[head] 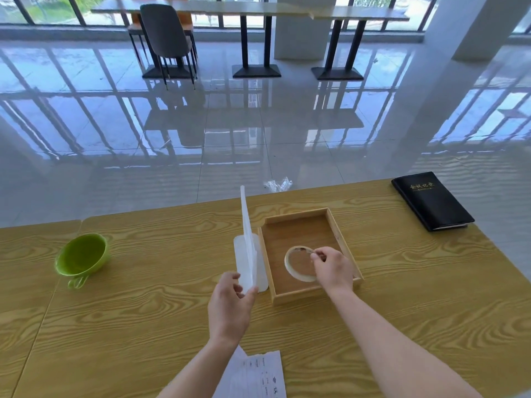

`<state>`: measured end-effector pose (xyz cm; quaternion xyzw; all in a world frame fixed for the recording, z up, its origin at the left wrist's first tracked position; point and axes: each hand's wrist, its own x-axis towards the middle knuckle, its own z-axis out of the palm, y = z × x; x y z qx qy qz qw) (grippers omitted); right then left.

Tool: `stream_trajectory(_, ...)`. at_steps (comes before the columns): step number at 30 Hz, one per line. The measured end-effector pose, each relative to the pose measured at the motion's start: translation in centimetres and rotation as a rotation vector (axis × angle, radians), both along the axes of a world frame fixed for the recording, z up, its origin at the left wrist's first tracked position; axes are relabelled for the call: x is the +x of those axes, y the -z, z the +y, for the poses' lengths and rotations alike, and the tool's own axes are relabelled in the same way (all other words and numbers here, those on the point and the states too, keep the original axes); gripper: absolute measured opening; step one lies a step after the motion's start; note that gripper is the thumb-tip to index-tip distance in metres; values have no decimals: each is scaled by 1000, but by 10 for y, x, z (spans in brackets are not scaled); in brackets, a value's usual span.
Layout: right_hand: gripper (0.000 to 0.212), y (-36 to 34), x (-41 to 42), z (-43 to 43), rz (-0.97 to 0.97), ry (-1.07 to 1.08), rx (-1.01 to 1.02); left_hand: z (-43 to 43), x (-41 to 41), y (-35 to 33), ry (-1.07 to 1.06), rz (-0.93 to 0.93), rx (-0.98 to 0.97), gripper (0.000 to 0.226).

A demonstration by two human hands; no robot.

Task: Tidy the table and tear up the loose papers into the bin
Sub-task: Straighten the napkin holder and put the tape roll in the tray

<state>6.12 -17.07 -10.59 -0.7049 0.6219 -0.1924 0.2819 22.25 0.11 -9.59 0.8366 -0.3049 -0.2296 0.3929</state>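
My left hand [230,305] grips the near bottom corner of a clear acrylic sign stand [247,242], which is upright on its flat base just left of the wooden tray [339,225]. Inside the tray, my right hand [333,268] pinches the rim of a roll of pale tape [296,264] that rests on the tray floor. A loose printed paper [258,374] lies on the table at the near edge, partly under my left forearm.
A green bowl [82,258] sits tilted at the table's left. A black notebook [431,201] lies at the far right corner. Crumpled clear plastic [278,184] lies on the floor beyond the table's far edge. Chairs and tables stand far back.
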Motion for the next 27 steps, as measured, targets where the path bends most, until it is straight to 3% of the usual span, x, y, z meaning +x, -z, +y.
stream_trajectory(6, 25, 15, 18, -24, 80, 55, 69, -21, 2, -7, 65, 60, -10, 70)
stream_trajectory(12, 31, 21, 21, -23, 38, 32, 65, -28, -4, -7, 133, 60, -33, 50)
stream_trajectory(22, 23, 10, -7, -25, -42, 1, -74, -23, -4, -3, 152, 43, -39, 49)
stream_trajectory(27, 23, 2, -36, -37, 75, 42, -222, -22, -2, -3, 151, 28, -27, 54)
